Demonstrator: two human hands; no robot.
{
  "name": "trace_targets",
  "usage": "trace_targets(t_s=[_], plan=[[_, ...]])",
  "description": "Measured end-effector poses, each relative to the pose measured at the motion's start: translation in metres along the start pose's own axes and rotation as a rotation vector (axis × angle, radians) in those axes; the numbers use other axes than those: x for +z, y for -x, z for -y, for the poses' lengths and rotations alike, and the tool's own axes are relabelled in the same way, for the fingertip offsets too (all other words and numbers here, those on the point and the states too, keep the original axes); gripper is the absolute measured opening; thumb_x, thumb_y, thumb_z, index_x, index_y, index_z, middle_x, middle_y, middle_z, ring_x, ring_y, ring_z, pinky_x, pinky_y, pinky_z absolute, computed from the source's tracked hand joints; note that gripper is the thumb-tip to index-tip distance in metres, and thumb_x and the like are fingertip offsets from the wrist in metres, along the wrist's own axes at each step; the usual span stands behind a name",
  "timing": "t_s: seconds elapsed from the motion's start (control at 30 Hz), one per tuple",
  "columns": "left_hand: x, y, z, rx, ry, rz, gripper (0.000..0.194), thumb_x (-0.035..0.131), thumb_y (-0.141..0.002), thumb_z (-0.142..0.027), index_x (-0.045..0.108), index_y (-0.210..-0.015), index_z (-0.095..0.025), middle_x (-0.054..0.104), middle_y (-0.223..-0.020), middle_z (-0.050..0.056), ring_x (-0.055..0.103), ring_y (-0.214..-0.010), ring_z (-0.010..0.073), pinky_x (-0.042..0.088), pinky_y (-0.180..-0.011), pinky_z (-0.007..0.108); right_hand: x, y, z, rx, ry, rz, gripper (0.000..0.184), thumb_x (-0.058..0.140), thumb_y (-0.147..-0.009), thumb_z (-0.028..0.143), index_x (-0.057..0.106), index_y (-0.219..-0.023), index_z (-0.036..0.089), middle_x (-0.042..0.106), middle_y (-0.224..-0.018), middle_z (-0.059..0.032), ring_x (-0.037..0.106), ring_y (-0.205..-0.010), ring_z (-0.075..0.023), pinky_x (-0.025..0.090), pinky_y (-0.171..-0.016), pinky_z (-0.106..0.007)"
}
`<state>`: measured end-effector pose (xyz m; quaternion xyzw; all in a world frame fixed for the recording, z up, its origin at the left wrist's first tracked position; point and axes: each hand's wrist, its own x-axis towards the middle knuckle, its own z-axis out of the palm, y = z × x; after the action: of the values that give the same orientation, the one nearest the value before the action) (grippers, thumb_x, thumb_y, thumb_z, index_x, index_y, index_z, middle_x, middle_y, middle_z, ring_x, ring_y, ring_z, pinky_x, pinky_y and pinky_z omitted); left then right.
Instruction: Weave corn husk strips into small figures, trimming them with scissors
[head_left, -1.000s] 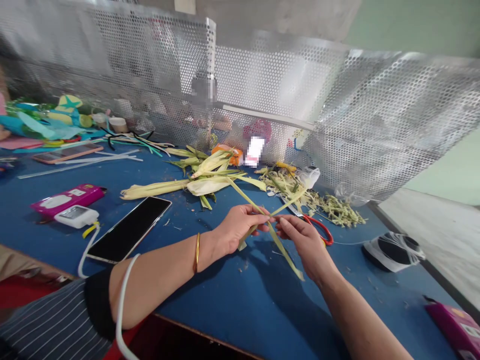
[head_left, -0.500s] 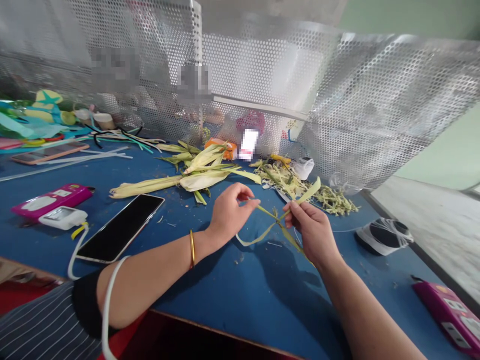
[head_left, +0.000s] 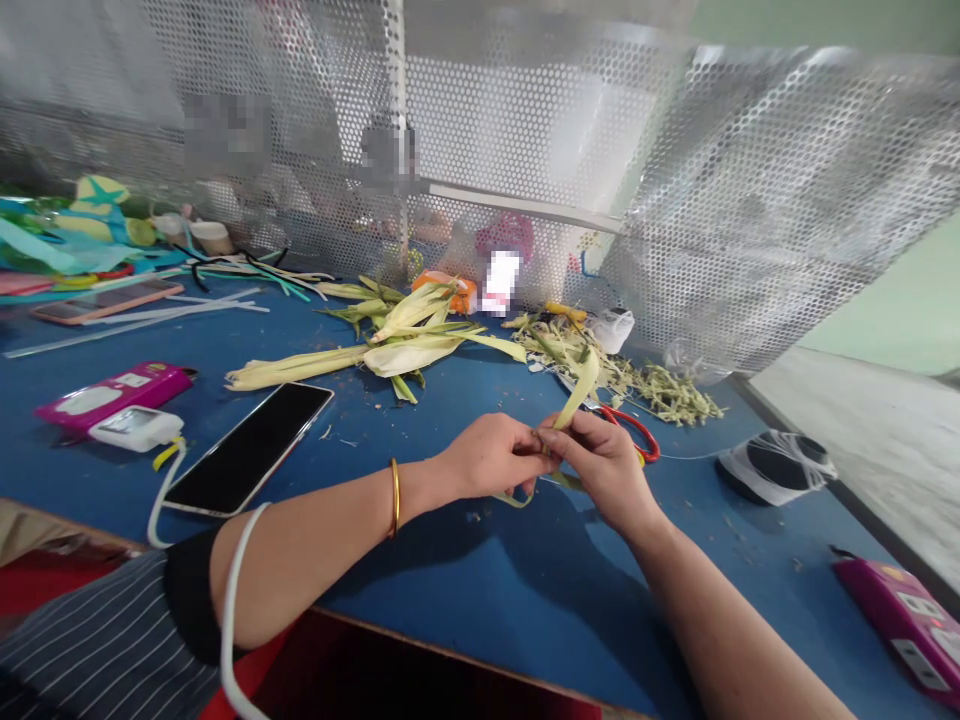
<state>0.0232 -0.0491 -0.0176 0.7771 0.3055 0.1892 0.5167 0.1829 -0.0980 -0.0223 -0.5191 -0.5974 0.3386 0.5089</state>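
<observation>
Nearest, a white cable (head_left: 231,610) passes over the left forearm, and a magenta case (head_left: 904,620) sits to the right of the red-handled scissors (head_left: 639,430) and closer to the wearer.

Just in front of the scissors, both hands meet above the blue table (head_left: 420,590). The left hand (head_left: 491,455) pinches narrow husk strips (head_left: 579,388) between thumb and fingers; the right hand (head_left: 606,465) pinches them too, its fingertips up against the left's. One flat end rises above the right fingers, and a thin curl (head_left: 519,500) hangs under the left ones (whether the strips are knotted or merely crossed, the fingers hide).

As far as can be judged, narrow strips are prepared and gathered at one point, while their ends stick out loose, so the joining looks partway along. A good deal of husk lies unworked.

Right of the scissors is a dark block wound with white thread (head_left: 776,467), one strand running toward the handles. Well to their left lie a dark-screened phone (head_left: 251,450) and a small white device (head_left: 136,428).

Beyond the scissors, trimmed scraps (head_left: 679,395) spread in a heap, and farther left of them is a bundle of broad, pale husks (head_left: 416,355). A perforated sheet (head_left: 517,140) stands behind it all.
</observation>
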Motion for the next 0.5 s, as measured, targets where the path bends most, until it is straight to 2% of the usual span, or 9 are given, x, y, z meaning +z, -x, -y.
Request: trace_targets(t_s=[0.1, 0.17, 0.23, 0.33, 0.4, 0.5], plan=[[0.001, -0.001, 0.001, -0.089, 0.064, 0.005, 0.025, 0.058, -0.08, -0.028, 0.062, -0.057, -0.018, 0.064, -0.054, 0.001, 0.051, -0.041, 0.0097, 0.038, -0.045, 0.021, 0.001, 0.004, 0.0, -0.124, 0.067, -0.136, 0.014, 0.066, -0.082, 0.032, 0.065, -0.077, 0.019, 0.061, -0.068, -0.0007, 0.053, -0.062, -0.0139, 0.044, -0.059, -0.028], [0.0, -0.003, 0.001, -0.163, 0.154, -0.053, 0.022, 0.059, -0.079, -0.029, 0.064, -0.061, -0.017, 0.066, -0.056, 0.002, 0.05, -0.04, 0.0092, 0.036, -0.043, 0.021, 0.001, 0.009, 0.002, -0.255, 0.184, -0.268, 0.011, 0.064, -0.085, 0.029, 0.064, -0.078, 0.02, 0.063, -0.074, -0.0018, 0.055, -0.065, -0.0148, 0.044, -0.061, -0.028], [-0.002, -0.005, 0.001, -0.243, 0.335, -0.129, 0.02, 0.059, -0.077, -0.028, 0.066, -0.063, -0.015, 0.067, -0.06, 0.003, 0.05, -0.041, 0.0091, 0.035, -0.043, 0.022, 0.001, 0.014, 0.006, -0.398, 0.375, -0.32, 0.01, 0.06, -0.088, 0.025, 0.063, -0.08, 0.022, 0.065, -0.076, -0.0026, 0.058, -0.067, -0.0158, 0.045, -0.063, -0.029], [-0.006, -0.008, 0.0, -0.333, 0.632, -0.22, 0.014, 0.061, -0.073, -0.025, 0.067, -0.066, -0.014, 0.068, -0.065, 0.004, 0.053, -0.047, 0.0094, 0.033, -0.045, 0.022, 0.003, 0.019, 0.01, -0.665, 0.671, -0.185, 0.007, 0.057, -0.09, 0.018, 0.062, -0.087, 0.022, 0.069, -0.078, -0.0037, 0.062, -0.069, -0.0167, 0.045, -0.065, -0.03], [-0.009, -0.009, -0.001, -0.35, 0.722, -0.257, 0.015, 0.061, -0.073, -0.026, 0.07, -0.069, -0.014, 0.07, -0.07, 0.004, 0.054, -0.051, 0.0087, 0.028, -0.044, 0.021, 0.006, 0.018, 0.009, -0.819, 0.809, -0.061, 0.009, 0.056, -0.09, 0.014, 0.063, -0.092, 0.02, 0.07, -0.078, -0.0049, 0.063, -0.069, -0.0172, 0.044, -0.066, -0.03], [-0.013, -0.011, -0.003, -0.381, 0.806, -0.308, 0.018, 0.061, -0.074, -0.027, 0.073, -0.075, -0.014, 0.073, -0.08, 0.007, 0.058, -0.06, 0.0096, 0.023, -0.044, 0.021, 0.009, 0.015, 0.004, -0.881, 0.938, 0.024, 0.013, 0.052, -0.091, 0.011, 0.063, -0.09, 0.017, 0.068, -0.073, -0.0054, 0.061, -0.067, -0.0175, 0.041, -0.064, -0.031]])
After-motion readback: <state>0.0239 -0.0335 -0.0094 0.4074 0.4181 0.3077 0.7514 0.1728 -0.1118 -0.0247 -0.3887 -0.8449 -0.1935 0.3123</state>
